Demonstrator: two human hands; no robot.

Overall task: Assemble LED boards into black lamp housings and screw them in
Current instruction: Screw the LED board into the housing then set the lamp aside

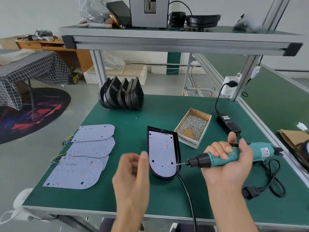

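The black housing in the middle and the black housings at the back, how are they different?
The housing in the middle lies flat on the green table; the housings at the back stand on edge, packed together. The middle one holds a white LED board; I cannot see boards in the back ones. The middle one is alone beside the screwdriver; the back ones form a bunch. All are black with one rounded end.

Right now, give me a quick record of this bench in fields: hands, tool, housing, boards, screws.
left hand: blurred, beside the housing, grip unclear
right hand: grips the screwdriver
screwdriver: teal, lying level, bit at the housing's lower right edge
housing: black, flat on the mat, LED board inside
loose boards: overlapping pile, left of the housing
empty housings: stacked at the far edge
screw box: open, partly full
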